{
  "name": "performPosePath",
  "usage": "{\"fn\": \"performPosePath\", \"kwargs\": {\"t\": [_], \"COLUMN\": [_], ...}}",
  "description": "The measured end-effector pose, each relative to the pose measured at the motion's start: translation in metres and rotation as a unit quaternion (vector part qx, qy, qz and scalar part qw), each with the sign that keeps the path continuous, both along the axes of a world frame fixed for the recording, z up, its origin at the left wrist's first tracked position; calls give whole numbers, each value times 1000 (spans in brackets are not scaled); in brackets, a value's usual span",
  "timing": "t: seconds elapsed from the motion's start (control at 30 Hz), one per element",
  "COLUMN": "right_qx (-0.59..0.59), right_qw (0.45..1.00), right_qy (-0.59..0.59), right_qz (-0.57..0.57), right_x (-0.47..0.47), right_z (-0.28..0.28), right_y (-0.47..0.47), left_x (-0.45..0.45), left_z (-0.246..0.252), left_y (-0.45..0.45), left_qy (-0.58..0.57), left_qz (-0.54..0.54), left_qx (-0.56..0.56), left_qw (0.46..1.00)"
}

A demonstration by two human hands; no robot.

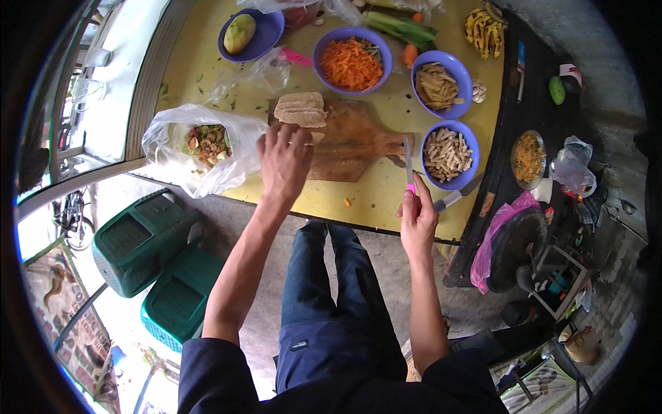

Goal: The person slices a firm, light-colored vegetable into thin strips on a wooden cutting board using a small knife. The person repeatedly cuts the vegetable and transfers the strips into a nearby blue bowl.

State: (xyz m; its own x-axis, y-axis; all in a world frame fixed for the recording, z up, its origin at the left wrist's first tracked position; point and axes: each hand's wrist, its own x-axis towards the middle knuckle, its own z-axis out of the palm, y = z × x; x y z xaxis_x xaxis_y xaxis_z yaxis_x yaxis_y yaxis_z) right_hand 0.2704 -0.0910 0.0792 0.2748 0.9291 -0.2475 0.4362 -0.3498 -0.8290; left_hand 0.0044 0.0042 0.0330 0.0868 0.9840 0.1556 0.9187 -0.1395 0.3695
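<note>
My right hand (419, 220) grips a small knife (409, 168) with a pink handle, its blade pointing away from me beside the handle of a wooden cutting board (344, 150). My left hand (284, 155) is over the board's left edge, fingers bent down; whether they hold something is hidden. Just beyond those fingers, pale slabs that look like tempeh (300, 109) lie on the board. A purple bowl of pale cut strips (448, 155) stands to the right of the board. Left of my left hand lies an open plastic bag (207, 145) with chopped scraps in it.
Purple bowls hold shredded carrot (351, 64), pale sticks (438, 87) and a peeled fruit or vegetable (240, 33). A larger knife (455, 197) lies near the table's (248, 199) right edge. Bananas (485, 31) are at the far right corner. Green plastic stools (150, 243) stand below left.
</note>
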Motion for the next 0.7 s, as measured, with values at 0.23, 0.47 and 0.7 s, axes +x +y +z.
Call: {"fn": "performPosePath", "kwargs": {"t": [0.23,0.47,0.7], "right_qx": [29,-109,-89], "right_qw": [997,971,969], "right_qy": [-59,210,230], "right_qz": [48,-24,-5], "right_x": [-13,-28,-35], "right_z": [-17,-14,-18], "right_y": [-1,-4,4], "left_x": [31,3,8], "left_z": [4,15,6], "left_y": [-23,-4,1], "left_qy": [-100,-32,-79], "left_qz": [-20,-46,-75], "left_qx": [-75,-120,-117], "left_qw": [992,991,987]}}
